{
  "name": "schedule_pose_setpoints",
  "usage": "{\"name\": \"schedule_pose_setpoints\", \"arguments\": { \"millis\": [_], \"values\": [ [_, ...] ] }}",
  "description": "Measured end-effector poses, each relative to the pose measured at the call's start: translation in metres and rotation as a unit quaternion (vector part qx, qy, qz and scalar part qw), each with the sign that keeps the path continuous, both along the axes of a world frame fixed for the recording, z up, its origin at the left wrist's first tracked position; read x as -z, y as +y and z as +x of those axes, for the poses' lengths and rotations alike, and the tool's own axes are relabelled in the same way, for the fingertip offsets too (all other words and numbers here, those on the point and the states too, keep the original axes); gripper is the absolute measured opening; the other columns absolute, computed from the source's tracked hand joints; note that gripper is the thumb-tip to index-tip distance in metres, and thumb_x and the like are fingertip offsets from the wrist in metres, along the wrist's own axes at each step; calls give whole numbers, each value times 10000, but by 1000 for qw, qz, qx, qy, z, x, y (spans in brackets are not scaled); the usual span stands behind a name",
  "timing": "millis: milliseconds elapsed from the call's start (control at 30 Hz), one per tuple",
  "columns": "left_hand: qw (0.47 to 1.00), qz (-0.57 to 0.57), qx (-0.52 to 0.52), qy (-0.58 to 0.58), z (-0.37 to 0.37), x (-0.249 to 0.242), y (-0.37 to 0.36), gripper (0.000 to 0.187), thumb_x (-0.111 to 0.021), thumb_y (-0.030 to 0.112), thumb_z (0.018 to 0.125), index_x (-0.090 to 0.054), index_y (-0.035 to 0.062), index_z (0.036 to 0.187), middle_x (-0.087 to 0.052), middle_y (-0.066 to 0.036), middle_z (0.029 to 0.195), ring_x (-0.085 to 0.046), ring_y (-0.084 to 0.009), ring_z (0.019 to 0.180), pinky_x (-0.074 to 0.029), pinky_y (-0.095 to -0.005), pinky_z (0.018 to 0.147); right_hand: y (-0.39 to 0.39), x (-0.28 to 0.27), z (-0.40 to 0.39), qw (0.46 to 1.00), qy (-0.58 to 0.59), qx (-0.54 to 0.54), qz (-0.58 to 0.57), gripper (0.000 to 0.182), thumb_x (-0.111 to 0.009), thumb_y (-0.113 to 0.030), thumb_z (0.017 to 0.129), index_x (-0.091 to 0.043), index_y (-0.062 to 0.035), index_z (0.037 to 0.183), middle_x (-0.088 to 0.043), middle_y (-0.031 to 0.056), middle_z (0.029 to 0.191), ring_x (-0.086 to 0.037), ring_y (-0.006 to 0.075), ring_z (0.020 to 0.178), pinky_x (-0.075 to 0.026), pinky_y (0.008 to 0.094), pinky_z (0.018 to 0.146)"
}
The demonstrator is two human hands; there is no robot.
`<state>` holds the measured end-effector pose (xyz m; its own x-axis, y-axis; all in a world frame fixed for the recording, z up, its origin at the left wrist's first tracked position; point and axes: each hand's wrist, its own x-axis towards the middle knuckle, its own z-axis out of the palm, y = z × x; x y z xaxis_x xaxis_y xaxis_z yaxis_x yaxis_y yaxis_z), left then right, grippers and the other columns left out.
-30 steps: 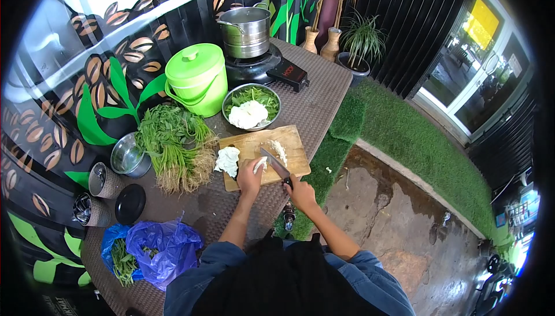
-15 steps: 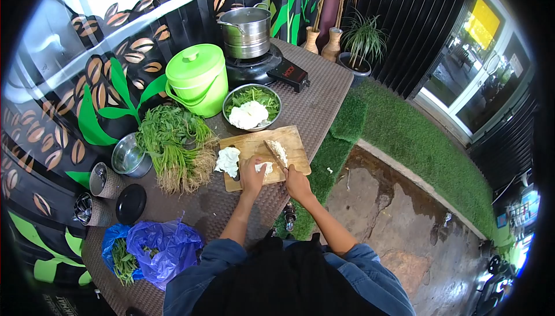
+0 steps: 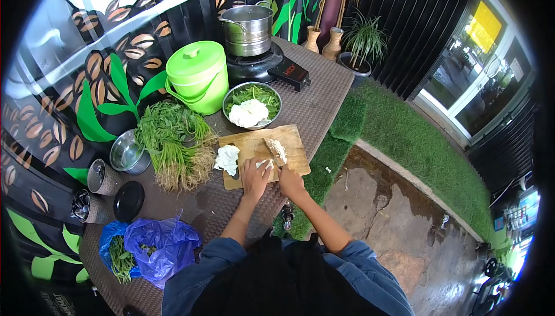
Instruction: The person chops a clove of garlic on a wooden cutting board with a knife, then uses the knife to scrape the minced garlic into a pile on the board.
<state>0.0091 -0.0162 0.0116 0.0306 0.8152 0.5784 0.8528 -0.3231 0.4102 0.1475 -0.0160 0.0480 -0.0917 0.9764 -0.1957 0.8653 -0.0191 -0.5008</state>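
Note:
My right hand (image 3: 291,182) is closed round the handle of a knife (image 3: 271,150), whose blade slants up and left over the wooden cutting board (image 3: 245,141). Finely chopped white pieces (image 3: 278,150) lie along the blade's right side. My left hand (image 3: 254,178) presses a white piece (image 3: 265,164) against the board, left of the knife. A crumpled white piece (image 3: 227,159) rests on the board's left edge. Behind the board stands a metal bowl (image 3: 279,113) holding green leaves (image 3: 254,93) and a white lump (image 3: 249,112).
A bunch of greens with roots (image 3: 176,142), a green lidded bucket (image 3: 199,79) and an empty-looking metal bowl (image 3: 128,153) stand left. A pot (image 3: 248,32) sits on a stove (image 3: 252,67) behind. Blue plastic bags (image 3: 162,246) lie front left on the table (image 3: 315,79).
My right hand and the knife have shifted slightly left. The blade is now closer to my left hand, whose fingers lie flatter over the white piece.

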Motion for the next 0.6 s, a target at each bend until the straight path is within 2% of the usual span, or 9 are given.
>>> {"name": "schedule_pose_setpoints", "arguments": {
  "millis": [233, 333, 400, 433, 600],
  "values": [
    [1000, 5, 18, 14, 1, 8, 10, 234, -662, 234, 816, -716, 138, 1023, -550, -65, 936, -496, -255, 929, -392, -402, 803, 0, -17, 4, 999, -28, -43, 6, 390, -416, -338, 982, -483, 38, 1060, -622, 303, 972, -627, 440, 925, -512, 511, 773],
    [1000, -11, -2, 8, 2, 5, 7, 230, -658, 237, 822, -717, 138, 1021, -540, -68, 915, -490, -253, 932, -385, -403, 808, -17, 1, -6, 999, -36, 3, 16, 374, -426, -337, 978, -471, 28, 1046, -635, 296, 923, -644, 437, 873, -529, 506, 739],
    [1000, -25, -5, 17, 2, 0, 5, 233, -650, 248, 831, -716, 134, 1024, -537, -70, 907, -487, -249, 943, -375, -400, 815, -24, 14, -13, 998, -17, 53, 17, 351, -425, -332, 978, -453, 15, 1025, -650, 272, 844, -657, 438, 800, -545, 499, 686],
    [1000, -25, -7, 17, 2, -2, 5, 233, -650, 248, 831, -716, 134, 1024, -537, -70, 907, -487, -249, 943, -375, -400, 815, -26, 20, -16, 996, -36, 53, 57, 333, -428, -330, 977, -441, 1, 1007, -657, 246, 781, -661, 440, 738, -548, 498, 641],
    [1000, -24, -2, -1, 3, 3, 5, 246, -646, 258, 840, -714, 133, 1040, -540, -54, 917, -482, -246, 946, -365, -397, 830, -2, 16, -10, 998, -26, 24, 52, 341, -434, -327, 974, -446, 8, 1036, -647, 280, 865, -653, 445, 824, -541, 508, 691]
  ]
}}
